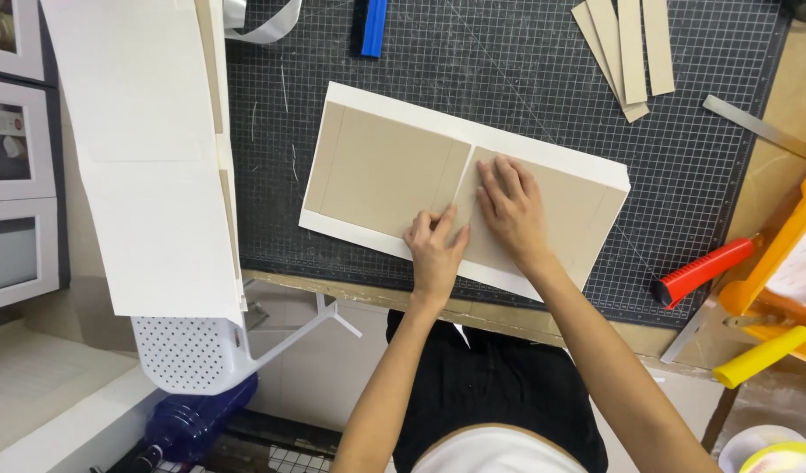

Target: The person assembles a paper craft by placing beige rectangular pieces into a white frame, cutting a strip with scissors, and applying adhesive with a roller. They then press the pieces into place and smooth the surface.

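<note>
A white sheet lies on the dark gridded cutting mat, with brown cardboard panels laid on top of it. My right hand lies flat, fingers spread, on the right-hand panel next to the seam between the panels. My left hand presses with bent fingers on the near edge of the board at that seam. Neither hand holds anything.
Several cardboard strips lie at the mat's far right, beside a metal ruler. A red-handled tool and a yellow handle lie at the right. A blue bar rests at the top. White boards stack at the left.
</note>
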